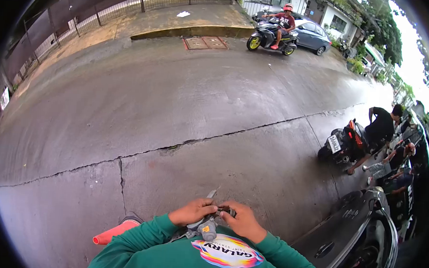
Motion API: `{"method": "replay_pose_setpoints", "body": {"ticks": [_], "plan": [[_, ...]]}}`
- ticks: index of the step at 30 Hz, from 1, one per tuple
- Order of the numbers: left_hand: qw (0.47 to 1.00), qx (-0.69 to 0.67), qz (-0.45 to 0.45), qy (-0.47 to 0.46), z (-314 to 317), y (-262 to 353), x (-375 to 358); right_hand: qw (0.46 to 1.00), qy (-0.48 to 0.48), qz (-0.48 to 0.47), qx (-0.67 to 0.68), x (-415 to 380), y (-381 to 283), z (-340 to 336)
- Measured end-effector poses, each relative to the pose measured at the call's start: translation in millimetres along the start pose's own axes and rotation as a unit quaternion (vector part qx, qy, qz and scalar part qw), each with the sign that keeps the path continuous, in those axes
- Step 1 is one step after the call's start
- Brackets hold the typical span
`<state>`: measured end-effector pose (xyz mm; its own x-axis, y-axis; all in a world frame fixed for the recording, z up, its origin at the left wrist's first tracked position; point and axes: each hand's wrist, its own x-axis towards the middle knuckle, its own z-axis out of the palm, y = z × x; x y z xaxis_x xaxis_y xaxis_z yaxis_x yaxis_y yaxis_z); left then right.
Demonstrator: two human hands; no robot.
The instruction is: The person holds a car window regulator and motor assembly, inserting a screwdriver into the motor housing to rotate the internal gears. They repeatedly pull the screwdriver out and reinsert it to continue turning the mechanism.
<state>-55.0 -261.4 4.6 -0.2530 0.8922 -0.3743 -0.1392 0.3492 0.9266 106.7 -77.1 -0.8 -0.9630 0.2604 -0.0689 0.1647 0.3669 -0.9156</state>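
Note:
Just in front of my chest, my left hand (194,212) and my right hand (242,220) come together with bent, closed fingers. Between and below them is a grey metal assembly (208,229) with a rounded, motor-like housing and a thin arm sticking out past the fingertips. My left fingers close on its upper part. With thumb and fingers, my right hand pinches a small part at its end, too covered to name. Green sleeves reach to both wrists.
An orange traffic cone (117,232) lies at my left. A dark car (335,237) stands close on my right. Cracked concrete road (177,108) spreads ahead. A rider on a motorcycle (273,36) is across the road, near a grey car (313,35). Another motorcycle (344,143) and several people are at right.

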Motion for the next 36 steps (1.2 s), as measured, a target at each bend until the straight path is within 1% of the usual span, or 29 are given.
{"method": "replay_pose_setpoints", "body": {"ticks": [1,2,3,4,5,6,7,8,9,10,11,12,13,14,16,18,19,21,23,24,26,27,28,29,32,34,36], "plan": [[1.0,0.031,-0.006,0.0,-1,-1,5,0.999,0.006,-0.032,0.019,-2,2,-1],[0.998,0.062,-0.012,0.0,-2,-3,10,0.999,0.02,-0.025,0.019,-3,2,-2],[0.997,0.068,-0.012,-0.019,-4,-7,12,0.999,0.023,-0.036,-0.022,-4,2,-3],[0.999,0.041,-0.015,-0.015,-3,-12,16,0.996,0.032,-0.042,-0.065,-7,2,-6],[1.0,0.016,-0.02,-0.018,-3,-14,22,0.996,0.061,-0.024,-0.067,-10,5,-6],[0.999,0.019,-0.034,-0.013,0,-5,23,0.996,0.041,-0.007,-0.082,-10,10,-6],[0.998,0.031,-0.034,-0.053,2,-3,27,0.995,0.022,0.013,-0.096,-13,14,-6],[0.999,0.009,-0.023,-0.039,5,-6,28,0.993,0.054,0.036,-0.096,-17,14,-6],[1.0,-0.013,-0.014,-0.022,7,-9,31,0.995,0.032,0.054,-0.076,-19,14,-7],[0.999,-0.005,-0.015,-0.052,9,-10,34,0.996,0.006,0.069,-0.055,-21,14,-8],[0.999,-0.017,-0.011,-0.044,10,-10,35,0.995,0.028,0.083,-0.054,-24,11,-10],[0.999,-0.031,-0.007,-0.031,11,-10,37,0.995,0.024,0.088,-0.034,-26,7,-12],[0.999,-0.027,-0.008,-0.046,10,-10,38,0.996,0.016,0.089,-0.014,-27,5,-13],[0.999,-0.02,-0.007,-0.04,10,-11,40,0.996,0.007,0.085,0.012,-27,5,-15],[1.0,-0.005,0.003,-0.022,13,-13,41,0.996,0.019,0.088,0.024,-29,10,-11],[0.999,0.007,0.014,-0.032,10,-17,43,0.995,0.027,0.088,0.037,-32,16,-7],[0.999,0.015,0.025,-0.033,10,-17,45,0.996,0.037,0.074,0.019,-34,18,-6],[0.999,-0.008,0.0,-0.034,9,-15,40,0.997,0.049,0.064,0.006,-39,19,-3],[0.999,-0.031,-0.023,-0.034,9,-6,35,0.992,0.024,0.123,0.035,-42,18,-9],[0.999,-0.029,-0.028,-0.037,10,-1,33,0.991,0.025,0.125,0.036,-43,19,-8],[0.998,-0.027,-0.035,-0.04,8,-5,34,0.995,0.032,0.093,0.021,-44,20,-6],[0.999,-0.006,-0.011,-0.039,5,-13,38,0.995,0.033,0.094,0.023,-43,21,-3],[0.999,0.016,0.013,-0.038,2,-19,40,0.997,0.038,0.069,0.02,-41,22,-1],[0.999,0.017,0.012,-0.039,-1,-24,40,0.998,0.044,0.043,0.017,-40,22,0],[0.999,0.02,0.018,-0.034,-4,-26,40,0.997,0.042,0.052,0.027,-39,14,-1],[0.998,0.035,0.038,-0.035,-6,-28,41,0.997,0.045,0.053,0.02,-38,14,0],[0.999,0.021,0.022,-0.038,-4,-24,40,0.997,0.048,0.054,0.013,-36,13,2]]}}
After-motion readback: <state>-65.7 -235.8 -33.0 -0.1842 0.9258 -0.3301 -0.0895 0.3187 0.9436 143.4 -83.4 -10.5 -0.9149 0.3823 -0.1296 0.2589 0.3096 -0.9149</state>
